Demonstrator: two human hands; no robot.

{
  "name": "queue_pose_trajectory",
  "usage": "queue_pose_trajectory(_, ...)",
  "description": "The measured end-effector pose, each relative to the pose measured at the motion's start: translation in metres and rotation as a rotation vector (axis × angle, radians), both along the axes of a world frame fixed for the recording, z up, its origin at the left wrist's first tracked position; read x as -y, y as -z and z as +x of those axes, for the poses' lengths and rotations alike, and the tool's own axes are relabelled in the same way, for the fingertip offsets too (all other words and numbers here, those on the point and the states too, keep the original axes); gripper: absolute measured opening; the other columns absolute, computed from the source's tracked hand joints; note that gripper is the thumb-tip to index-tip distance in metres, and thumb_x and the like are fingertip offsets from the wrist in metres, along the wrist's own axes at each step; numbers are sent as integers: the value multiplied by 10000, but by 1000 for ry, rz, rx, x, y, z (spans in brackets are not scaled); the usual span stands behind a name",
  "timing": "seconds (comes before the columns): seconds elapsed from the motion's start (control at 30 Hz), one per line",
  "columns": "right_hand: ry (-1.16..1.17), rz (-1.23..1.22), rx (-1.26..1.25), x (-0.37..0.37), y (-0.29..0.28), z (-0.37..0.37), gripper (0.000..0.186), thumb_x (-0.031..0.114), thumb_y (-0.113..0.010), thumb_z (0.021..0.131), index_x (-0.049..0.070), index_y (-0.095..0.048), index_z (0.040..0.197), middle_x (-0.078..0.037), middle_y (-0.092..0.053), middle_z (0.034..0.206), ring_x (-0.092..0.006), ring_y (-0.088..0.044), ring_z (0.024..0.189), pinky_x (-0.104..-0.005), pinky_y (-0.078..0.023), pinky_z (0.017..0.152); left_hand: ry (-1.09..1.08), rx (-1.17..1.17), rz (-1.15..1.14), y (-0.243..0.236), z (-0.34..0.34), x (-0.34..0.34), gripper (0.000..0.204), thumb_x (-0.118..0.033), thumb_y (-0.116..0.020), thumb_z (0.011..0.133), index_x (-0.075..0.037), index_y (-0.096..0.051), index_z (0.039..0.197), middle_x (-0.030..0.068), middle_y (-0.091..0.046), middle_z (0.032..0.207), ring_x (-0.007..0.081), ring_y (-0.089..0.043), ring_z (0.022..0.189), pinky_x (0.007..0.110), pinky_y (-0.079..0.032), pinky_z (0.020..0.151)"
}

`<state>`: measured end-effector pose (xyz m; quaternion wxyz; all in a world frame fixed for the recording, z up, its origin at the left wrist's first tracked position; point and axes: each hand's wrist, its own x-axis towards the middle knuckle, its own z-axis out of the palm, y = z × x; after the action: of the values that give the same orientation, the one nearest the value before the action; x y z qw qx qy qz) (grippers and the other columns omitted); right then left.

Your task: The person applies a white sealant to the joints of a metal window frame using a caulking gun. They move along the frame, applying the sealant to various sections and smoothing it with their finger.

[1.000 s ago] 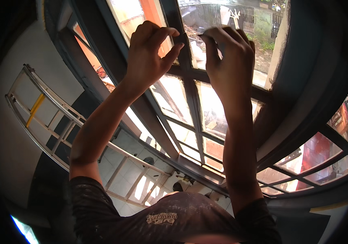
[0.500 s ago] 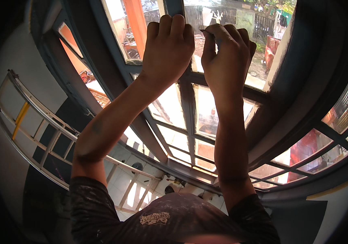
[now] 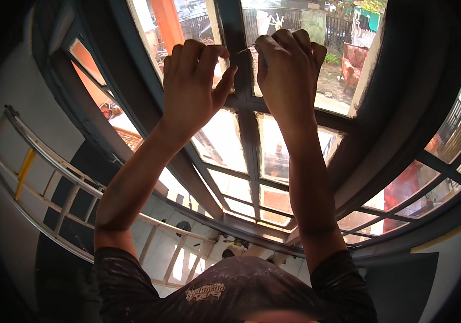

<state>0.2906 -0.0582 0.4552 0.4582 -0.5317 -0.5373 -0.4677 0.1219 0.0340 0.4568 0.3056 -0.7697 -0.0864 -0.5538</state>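
Observation:
Both my hands are raised at a dark-framed window with several glass panes [image 3: 221, 141] and rough, smeared edging. My left hand [image 3: 190, 89] is beside the upper middle mullion [image 3: 235, 24], fingers curved, thumb and forefinger apart with nothing visible between them. My right hand [image 3: 285, 81] is curled at the upper right pane [image 3: 338, 64], with a thin sliver poking from its fingertips toward the mullion; what it grips is too small to make out. Whether either hand touches the frame is unclear.
An aluminium ladder [image 3: 66, 215] with a yellow piece leans at the left against a grey wall [image 3: 20, 91]. A second window [image 3: 430, 188] is at the right. Small dark objects [image 3: 182, 228] lie on the tiled floor below. An armchair [image 3: 353, 62] and fence stand outside.
My left hand was bunched half a second ago and now has thumb and forefinger apart, lower and further left. My right hand has shifted slightly left, its fingers still curled.

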Motion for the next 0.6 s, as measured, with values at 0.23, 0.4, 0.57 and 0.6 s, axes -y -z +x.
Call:
queue_pose_trajectory(0.23,44,-19,95,-9,0,-6,128,103,-770,819,99,-790,946,-63,-650,923,-268,-600,1089,-473,-370,988,134,6,-81,-18,16,-9,330,-140,-917,791,-91,-763,1079,81,-639,970,281,-640,950,425,-483,834)
queue_pose_trajectory(0.4,81,-116,136,-6,-3,-7,388,-57,-734,813,116,-820,1150,-14,-626,1006,-208,-573,1113,-460,-334,987,259,32,-63,-16,25,-24,247,-129,-915,780,-148,-767,976,28,-564,953,245,-588,892,415,-445,815)
queue_pose_trajectory(0.57,46,-177,188,-4,-6,0,380,-68,-716,822,119,-798,1143,-9,-626,1012,-197,-573,1111,-464,-328,974,277,52,-134,-13,23,-25,225,-143,-922,774,-145,-775,944,26,-562,950,240,-588,903,421,-440,822)
queue_pose_trajectory(0.6,51,-192,198,-3,-5,1,377,-68,-713,826,122,-796,1141,-7,-629,1018,-195,-575,1110,-460,-327,973,287,49,-160,-12,22,-26,228,-150,-925,772,-145,-775,945,25,-562,951,239,-589,909,422,-440,823)
